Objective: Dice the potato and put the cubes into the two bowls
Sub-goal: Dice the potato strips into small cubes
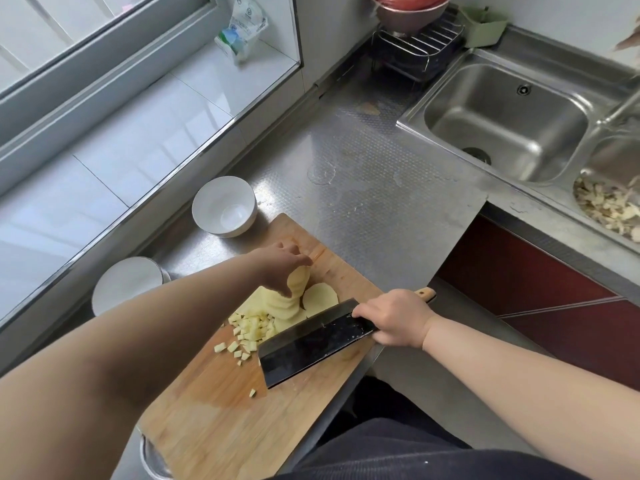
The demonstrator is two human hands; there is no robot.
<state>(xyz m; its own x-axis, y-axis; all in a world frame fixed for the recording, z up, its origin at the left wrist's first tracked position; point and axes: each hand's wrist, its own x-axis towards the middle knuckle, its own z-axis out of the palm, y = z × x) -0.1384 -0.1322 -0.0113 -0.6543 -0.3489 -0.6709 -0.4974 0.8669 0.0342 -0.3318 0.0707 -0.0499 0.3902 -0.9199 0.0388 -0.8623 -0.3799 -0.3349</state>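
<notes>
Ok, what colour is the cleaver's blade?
Dark, near-black, with a paler cutting edge; the cleaver shows best in the head view, held in the right hand.

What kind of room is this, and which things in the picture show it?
Most likely a home kitchen. A double stainless steel sink is set in the metal counter, a wire dish rack stands in the corner, and the right hand holds a dark cleaver over a wooden cutting board.

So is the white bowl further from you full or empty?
Empty. The far bowl stands upright and shows only its clean white bottom; the potato cubes all lie on the cutting board.
</notes>
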